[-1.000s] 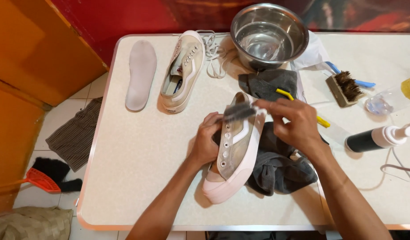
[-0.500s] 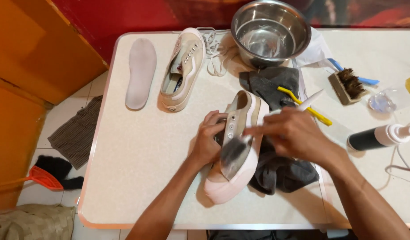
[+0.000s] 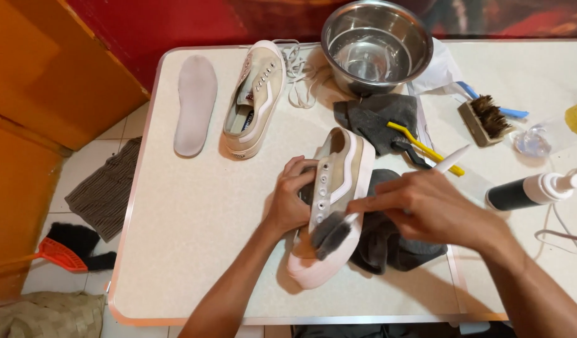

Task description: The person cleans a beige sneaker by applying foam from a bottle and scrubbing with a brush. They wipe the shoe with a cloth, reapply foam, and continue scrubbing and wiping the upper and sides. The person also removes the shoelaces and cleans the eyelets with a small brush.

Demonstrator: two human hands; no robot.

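Observation:
A beige sneaker (image 3: 336, 188) with a white stripe and white sole lies tilted on its side in the middle of the table. My left hand (image 3: 293, 201) grips it from the left side. My right hand (image 3: 426, 206) holds a white-handled brush (image 3: 334, 233) whose dark bristles press on the shoe near its toe. A dark grey cloth (image 3: 388, 244) lies under the shoe and my right hand.
A second sneaker (image 3: 254, 100), a loose insole (image 3: 195, 103) and white laces (image 3: 301, 75) lie at the back left. A steel bowl (image 3: 376, 44), a grey cloth (image 3: 376, 119), a yellow brush (image 3: 423, 147), a wooden brush (image 3: 485, 119) and a dark bottle (image 3: 532, 191) stand to the right.
The brush has travelled from the heel end of the shoe down toward the toe. My right hand followed it toward me. The left hand kept its hold.

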